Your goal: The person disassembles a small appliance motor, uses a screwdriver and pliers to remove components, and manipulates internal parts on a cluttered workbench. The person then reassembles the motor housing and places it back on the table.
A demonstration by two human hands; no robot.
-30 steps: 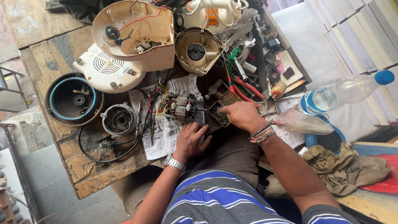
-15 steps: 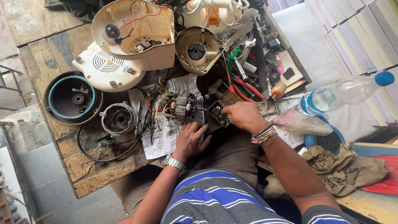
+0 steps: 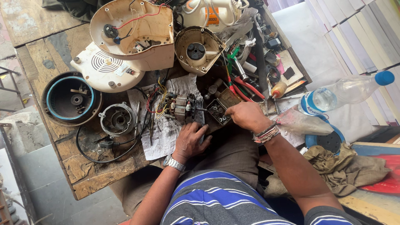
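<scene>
A small electric motor (image 3: 181, 107) with coloured wires lies on a sheet of newspaper (image 3: 162, 129) on a worn wooden workbench (image 3: 83, 175). My left hand (image 3: 189, 141) rests flat on the paper just below the motor, fingers apart, a watch on its wrist. My right hand (image 3: 246, 116) reaches over a small open box of tiny parts (image 3: 217, 112) to the right of the motor, its fingertips down at the box's edge. Whether they pinch something is hidden.
Cream appliance housings (image 3: 133, 29), a round dark housing with a blue ring (image 3: 71, 100), a grey metal end cap (image 3: 116, 119) and a black cable (image 3: 108, 154) lie on the bench. Red-handled pliers (image 3: 246, 85) and other tools lie at the back. A plastic water bottle (image 3: 346, 91) lies at right.
My right hand has shifted slightly left and down towards the small parts box. My left hand stays on the paper below the motor.
</scene>
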